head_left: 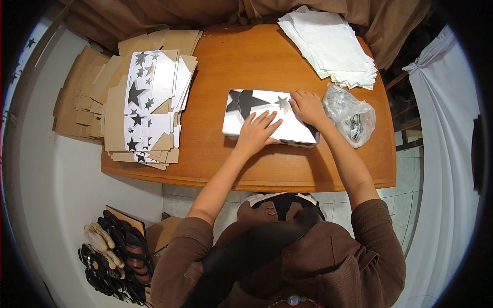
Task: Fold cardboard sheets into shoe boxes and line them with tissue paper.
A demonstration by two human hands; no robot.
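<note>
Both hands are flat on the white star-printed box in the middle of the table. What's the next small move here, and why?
Probably run the left hand toward the near left edge of the flat white cardboard box with black stars, pressing it down. The right hand already pins the far right part, the lid looks closed and flat, and the clear plastic bag beside it lies untouched on the round wooden table.

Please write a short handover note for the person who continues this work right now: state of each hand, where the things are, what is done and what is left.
Left hand: flat, palm down on the white star-printed box, holding nothing.
Right hand: pressing on the box's far right part, fingers bent.
The box lies closed and flat-topped at the middle of the wooden table.
Stack of unfolded star-printed box blanks: at table's left.
White paper sheets: far right corner.
Clear plastic bag: right beside the box.
Done: one box looks formed. Left: the stack of blanks is not yet folded.
</note>
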